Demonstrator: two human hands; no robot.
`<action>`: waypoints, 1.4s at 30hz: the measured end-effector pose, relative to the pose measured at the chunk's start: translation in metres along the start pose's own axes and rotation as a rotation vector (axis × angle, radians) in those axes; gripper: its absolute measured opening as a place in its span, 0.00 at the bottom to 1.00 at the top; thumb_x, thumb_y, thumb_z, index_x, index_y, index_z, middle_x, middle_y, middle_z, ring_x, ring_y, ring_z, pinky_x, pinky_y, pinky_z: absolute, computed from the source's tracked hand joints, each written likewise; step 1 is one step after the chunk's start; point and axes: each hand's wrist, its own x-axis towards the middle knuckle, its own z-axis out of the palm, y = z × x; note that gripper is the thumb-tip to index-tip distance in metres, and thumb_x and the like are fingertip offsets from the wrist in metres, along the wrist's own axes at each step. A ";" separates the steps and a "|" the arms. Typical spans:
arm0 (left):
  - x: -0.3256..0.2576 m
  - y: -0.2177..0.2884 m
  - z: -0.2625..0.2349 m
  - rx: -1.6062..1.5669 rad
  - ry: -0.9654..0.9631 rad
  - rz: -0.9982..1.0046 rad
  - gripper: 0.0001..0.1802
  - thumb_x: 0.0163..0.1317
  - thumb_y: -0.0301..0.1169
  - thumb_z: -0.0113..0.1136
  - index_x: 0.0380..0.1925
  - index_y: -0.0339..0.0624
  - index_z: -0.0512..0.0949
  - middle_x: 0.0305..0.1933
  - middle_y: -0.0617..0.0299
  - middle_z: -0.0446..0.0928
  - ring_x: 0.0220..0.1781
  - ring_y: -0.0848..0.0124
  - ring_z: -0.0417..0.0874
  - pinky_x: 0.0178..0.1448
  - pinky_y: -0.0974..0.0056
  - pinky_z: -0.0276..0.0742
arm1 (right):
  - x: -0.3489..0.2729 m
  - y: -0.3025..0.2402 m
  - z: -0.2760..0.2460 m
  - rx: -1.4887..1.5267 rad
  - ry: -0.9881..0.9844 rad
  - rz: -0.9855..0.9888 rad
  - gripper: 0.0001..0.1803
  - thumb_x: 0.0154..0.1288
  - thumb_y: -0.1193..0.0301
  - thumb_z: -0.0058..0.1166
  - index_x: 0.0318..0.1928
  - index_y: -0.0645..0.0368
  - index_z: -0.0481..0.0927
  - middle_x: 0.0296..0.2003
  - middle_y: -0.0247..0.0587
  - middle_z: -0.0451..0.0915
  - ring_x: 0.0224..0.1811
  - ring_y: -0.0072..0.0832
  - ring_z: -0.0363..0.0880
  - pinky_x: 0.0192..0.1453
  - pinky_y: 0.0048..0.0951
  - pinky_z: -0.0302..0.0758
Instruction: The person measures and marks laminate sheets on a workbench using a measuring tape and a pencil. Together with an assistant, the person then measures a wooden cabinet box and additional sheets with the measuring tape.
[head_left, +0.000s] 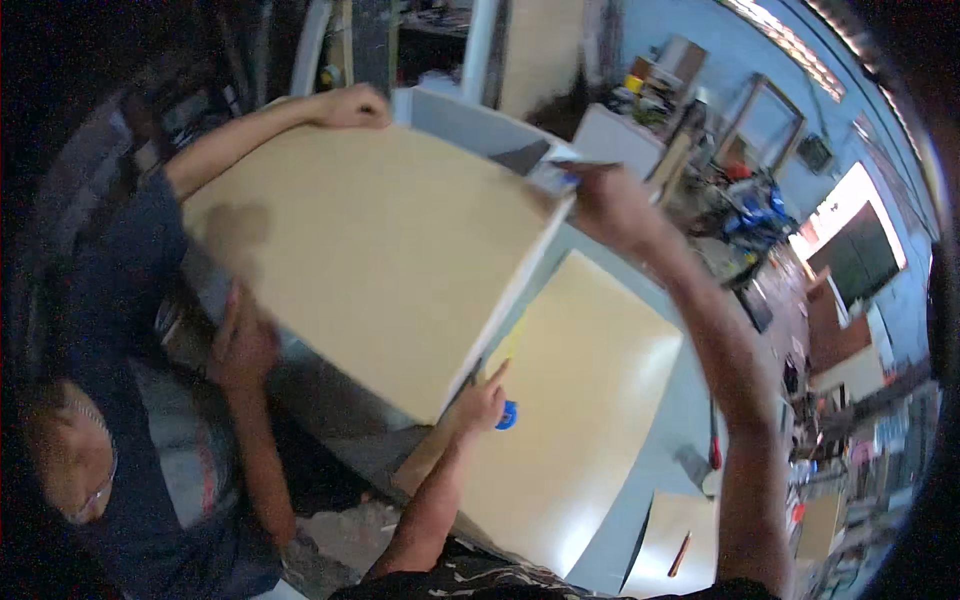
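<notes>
My left hand (482, 403) is closed round a blue tape measure (508, 416), its index finger stretched along the yellow blade (517, 335). The blade runs beside the white edge of a raised cream panel (360, 250). Over the far right corner of that panel, my right hand (615, 205) is bent with its fingers closed; what they hold is blurred. Below the raised panel's right side lies a second cream sheet (575, 400), under my left hand.
At the left a co-worker rests one hand (362, 106) on the panel's far edge; the other hand (245, 345) is near its close edge. A red-handled tool (715, 452) and a pencil-like stick (680, 555) lie at the right. A blue motorbike (755, 210) stands beyond.
</notes>
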 end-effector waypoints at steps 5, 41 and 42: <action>0.012 0.031 0.010 -0.028 -0.009 0.152 0.31 0.69 0.34 0.47 0.73 0.56 0.63 0.23 0.44 0.77 0.21 0.48 0.79 0.32 0.48 0.77 | 0.076 0.151 0.024 -0.309 -0.243 0.018 0.25 0.63 0.78 0.44 0.60 0.59 0.78 0.53 0.55 0.82 0.53 0.49 0.83 0.58 0.48 0.79; 0.029 0.039 -0.001 -0.036 -0.300 -0.037 0.32 0.69 0.37 0.42 0.74 0.58 0.60 0.31 0.36 0.78 0.34 0.40 0.81 0.41 0.42 0.76 | -0.190 0.016 0.024 0.726 0.147 0.463 0.18 0.79 0.62 0.45 0.57 0.58 0.80 0.39 0.36 0.86 0.26 0.20 0.75 0.30 0.25 0.76; 0.035 0.030 0.000 -0.014 -0.348 -0.043 0.32 0.68 0.36 0.43 0.74 0.58 0.61 0.32 0.36 0.79 0.35 0.39 0.82 0.43 0.42 0.76 | -0.231 0.006 0.039 0.656 0.015 0.794 0.18 0.79 0.64 0.45 0.58 0.58 0.80 0.38 0.37 0.87 0.27 0.22 0.76 0.33 0.27 0.77</action>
